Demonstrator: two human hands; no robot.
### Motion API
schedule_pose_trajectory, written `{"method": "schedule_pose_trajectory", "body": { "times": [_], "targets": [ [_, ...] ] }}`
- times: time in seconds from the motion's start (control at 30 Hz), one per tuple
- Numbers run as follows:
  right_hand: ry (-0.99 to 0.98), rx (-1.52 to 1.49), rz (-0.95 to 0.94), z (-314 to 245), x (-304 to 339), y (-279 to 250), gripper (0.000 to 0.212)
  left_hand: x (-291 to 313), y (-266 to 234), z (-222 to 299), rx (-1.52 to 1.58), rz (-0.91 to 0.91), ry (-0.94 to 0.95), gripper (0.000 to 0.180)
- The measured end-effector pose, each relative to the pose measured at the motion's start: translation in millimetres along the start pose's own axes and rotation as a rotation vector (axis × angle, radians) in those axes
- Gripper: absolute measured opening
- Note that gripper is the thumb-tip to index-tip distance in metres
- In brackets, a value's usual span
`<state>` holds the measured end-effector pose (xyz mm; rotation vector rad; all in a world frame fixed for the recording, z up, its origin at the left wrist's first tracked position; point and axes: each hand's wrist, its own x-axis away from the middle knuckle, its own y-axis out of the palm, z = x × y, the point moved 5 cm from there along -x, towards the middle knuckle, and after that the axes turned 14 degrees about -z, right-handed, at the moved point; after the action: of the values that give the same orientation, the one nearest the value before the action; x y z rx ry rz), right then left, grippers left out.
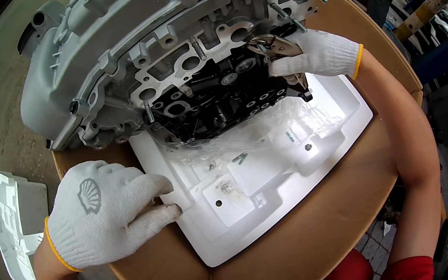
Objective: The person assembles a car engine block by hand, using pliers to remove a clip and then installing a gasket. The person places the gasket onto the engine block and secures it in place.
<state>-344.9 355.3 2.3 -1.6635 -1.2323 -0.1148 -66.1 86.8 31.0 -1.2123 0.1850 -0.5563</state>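
A large engine (159, 43) with a grey metal cover and a black lower block stands tilted in an open cardboard box. Several studs stick out of its side. My right hand (320, 54), in a white knit glove, is closed around locking pliers (279, 46), with the jaws against or close to the engine's right side; whether they grip anything there cannot be made out. Over the box's left edge hovers my gloved left hand (110, 211), its thumb and forefinger apart and nothing visible between them. Beneath the engine lies a white foam tray (285, 213).
Clear plastic film (254, 140) and several small metal pieces lie in the foam tray. The cardboard box (291, 248) surrounds it with raised flaps. Another white foam piece (16, 218) rests on the floor at left. Dark and white parts fill the right side.
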Motion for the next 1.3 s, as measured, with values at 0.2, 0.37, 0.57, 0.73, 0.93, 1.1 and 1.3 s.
{"method": "schedule_pose_trajectory", "body": {
  "times": [0.2, 0.37, 0.57, 0.73, 0.93, 1.1, 1.3],
  "targets": [
    [0.142, 0.189, 0.029, -7.6, 5.7, -7.2, 0.066, 1.5, 0.3, -2.0, 0.011, -0.023, -0.019, 0.031],
    [0.209, 0.233, 0.058, -3.8, 14.5, -14.4, 0.066, 2.2, 0.4, -2.9, 0.005, 0.006, -0.003, 0.033],
    [0.203, 0.198, 0.122, -9.7, 8.3, -6.5, 0.070, 3.2, 0.6, -3.0, 0.010, -0.023, -0.011, 0.036],
    [0.081, 0.006, 0.195, 8.8, -7.1, 12.4, 0.060, 1.7, 1.3, -5.0, 0.021, -0.011, 0.008, 0.038],
    [0.003, -0.161, 0.175, 11.7, -16.6, 28.4, 0.052, 1.6, 1.2, -4.0, 0.016, -0.061, 0.003, 0.041],
    [-0.008, -0.053, 0.198, 18.3, -10.0, 18.5, 0.055, 0.1, 0.2, -4.7, 0.016, -0.053, 0.015, 0.041],
    [0.183, 0.152, 0.147, -11.6, 10.7, -2.6, 0.062, 3.2, 2.3, -3.7, 0.007, -0.066, 0.000, 0.041]
  ]
}}
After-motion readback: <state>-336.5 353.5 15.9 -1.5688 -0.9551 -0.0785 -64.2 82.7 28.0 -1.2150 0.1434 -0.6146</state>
